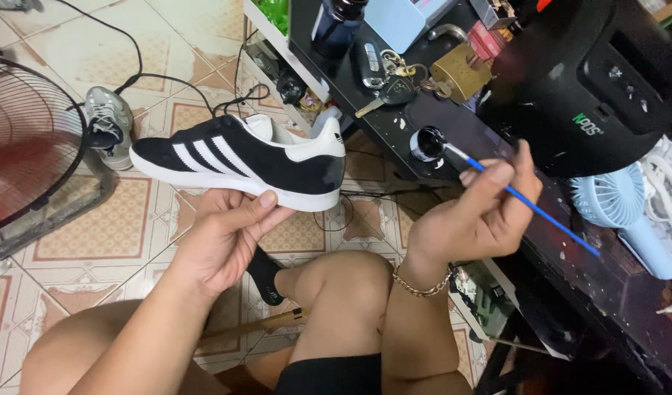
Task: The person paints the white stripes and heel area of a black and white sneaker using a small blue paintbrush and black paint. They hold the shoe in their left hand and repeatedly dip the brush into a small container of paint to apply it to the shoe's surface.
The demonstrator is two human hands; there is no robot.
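Here, seen from above, a seated person works over a tiled floor.
Left hand (222,238): centre-left of frame, palm up, fingers curled under the sole, gripping the shoe from below so its side faces up.
Shoe (241,159): black with white stripes and white sole, held level, upper centre-left.
Right hand (479,212): centre-right, fingers pinching a thin blue brush (530,205), bristle end angled into a small paint pot (426,143).
Pot: stands on the dark table (394,117), just beside keys (394,88).

Gold chain bracelet (422,287), black sock (266,276)
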